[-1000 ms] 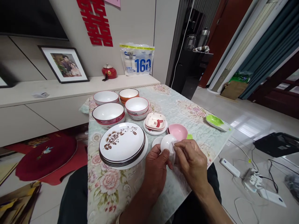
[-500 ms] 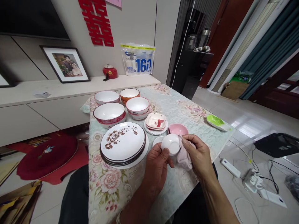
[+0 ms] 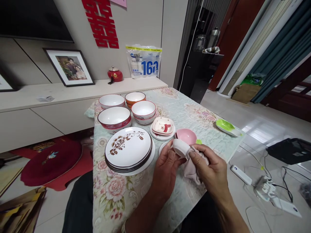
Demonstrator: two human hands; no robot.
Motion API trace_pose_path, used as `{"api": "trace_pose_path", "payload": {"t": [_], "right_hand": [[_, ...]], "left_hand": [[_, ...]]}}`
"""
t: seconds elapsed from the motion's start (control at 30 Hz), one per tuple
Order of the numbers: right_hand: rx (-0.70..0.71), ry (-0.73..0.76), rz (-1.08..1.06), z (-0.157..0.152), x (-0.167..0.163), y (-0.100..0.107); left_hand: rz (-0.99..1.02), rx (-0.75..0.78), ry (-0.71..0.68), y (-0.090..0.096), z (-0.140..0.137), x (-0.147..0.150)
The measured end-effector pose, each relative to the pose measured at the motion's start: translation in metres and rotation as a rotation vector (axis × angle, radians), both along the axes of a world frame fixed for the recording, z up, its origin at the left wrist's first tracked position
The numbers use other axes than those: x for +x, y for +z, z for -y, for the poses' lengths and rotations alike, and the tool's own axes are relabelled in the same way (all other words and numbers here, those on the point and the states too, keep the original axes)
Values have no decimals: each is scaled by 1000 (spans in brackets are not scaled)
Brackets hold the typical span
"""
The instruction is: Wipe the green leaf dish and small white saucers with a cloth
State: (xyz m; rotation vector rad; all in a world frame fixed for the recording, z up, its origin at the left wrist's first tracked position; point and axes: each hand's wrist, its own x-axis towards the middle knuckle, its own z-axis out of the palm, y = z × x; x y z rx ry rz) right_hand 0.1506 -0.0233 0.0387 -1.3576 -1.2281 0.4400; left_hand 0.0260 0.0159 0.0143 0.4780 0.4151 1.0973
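On white cabinet (image 3: 136, 84): black-framed photograph (image 3: 71, 68), standing; red lidded jar (image 3: 116, 75) with dark tassel (image 3: 111, 79); clear plastic pack (image 3: 143, 63), blue-printed "160". On wall (image 3: 141, 26) above: red paper-cut ornament (image 3: 104, 35); black screen (image 3: 31, 19), partly in view. Low at left: round dark-red cushion (image 3: 52, 163) atop red stool (image 3: 63, 181); flattened brown cardboard (image 3: 26, 208). On tiled floor (image 3: 227, 111) at right: black box-like object (image 3: 290, 150); long white device (image 3: 241, 174). Farther back: teal curtain (image 3: 274, 64); red-brown door panel (image 3: 236, 32).

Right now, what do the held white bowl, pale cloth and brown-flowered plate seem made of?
The white bowl looks like glazed ceramic, smooth with a faint sheen, though plastic is possible. The pale cloth seems a matte fabric: it hangs in folds from the right hand; fibre unclear. The brown-flowered plate is probably ceramic, with a smooth white glaze and dark rim.
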Motion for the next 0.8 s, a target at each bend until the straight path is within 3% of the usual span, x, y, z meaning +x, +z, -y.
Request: {"api": "trace_pose_path", "payload": {"t": [0.1, 0.17, 0.3, 0.4, 0.57, 0.7, 0.8], "right_hand": [[189, 60, 387, 1, -10, 2], [249, 143, 519, 2, -14, 3], [184, 210, 444, 6, -11, 8], [134, 65, 358, 8, -2, 19], [212, -122, 474, 0, -2, 31], [239, 25, 539, -12, -9, 22], [145, 142, 603, -13, -8, 17]], "left_hand": [[86, 12, -46, 4, 1, 0], [112, 17, -53, 5, -1, -2], [154, -52, -86, 3, -4, -8], [202, -99, -144, 3, -4, -10], [245, -16, -229, 3, 0, -8], [208, 25, -241, -1, 1, -6], [176, 44, -233, -2, 0, -7]]}}
